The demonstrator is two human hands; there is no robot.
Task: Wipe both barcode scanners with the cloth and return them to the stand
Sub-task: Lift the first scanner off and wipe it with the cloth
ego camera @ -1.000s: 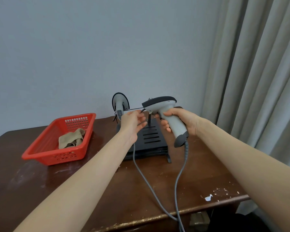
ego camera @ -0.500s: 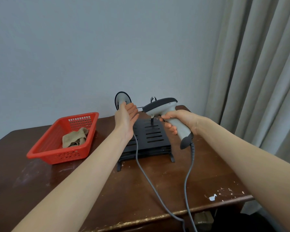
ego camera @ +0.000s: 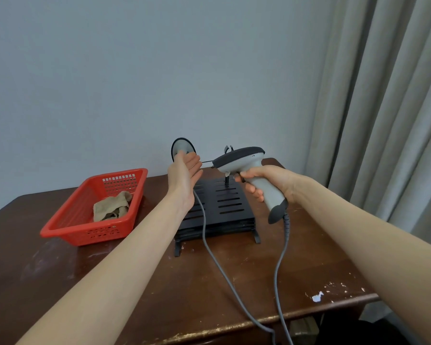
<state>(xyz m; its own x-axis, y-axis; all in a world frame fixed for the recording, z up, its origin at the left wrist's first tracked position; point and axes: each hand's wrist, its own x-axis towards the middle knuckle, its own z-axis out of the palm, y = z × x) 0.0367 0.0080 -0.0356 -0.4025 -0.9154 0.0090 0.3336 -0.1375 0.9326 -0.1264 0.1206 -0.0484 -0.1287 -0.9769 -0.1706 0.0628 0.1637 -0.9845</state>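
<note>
Since the earlier frames, the left hand is opening out flat, its fingers no longer curled by the scanner in the stand, while the right hand is holding its scanner slightly higher and further right.

From the head camera, the left hand is hanging above the black slotted stand with palm turned inward and fingers spread, gripping nothing; its fingertips are lying just in front of the round head of the second scanner, which is sitting upright at the stand's back left. Whether they are touching it cannot be told. The right hand is wrapping tightly around the grey handle of the first scanner, keeping it in the air above the stand's right side, nose pointing left. Two grey cables are trailing across the dark wooden table and over its front edge. The beige cloth is lying crumpled inside the red basket, left of the stand and apart from both hands. Grey curtains are hanging at right.
</note>
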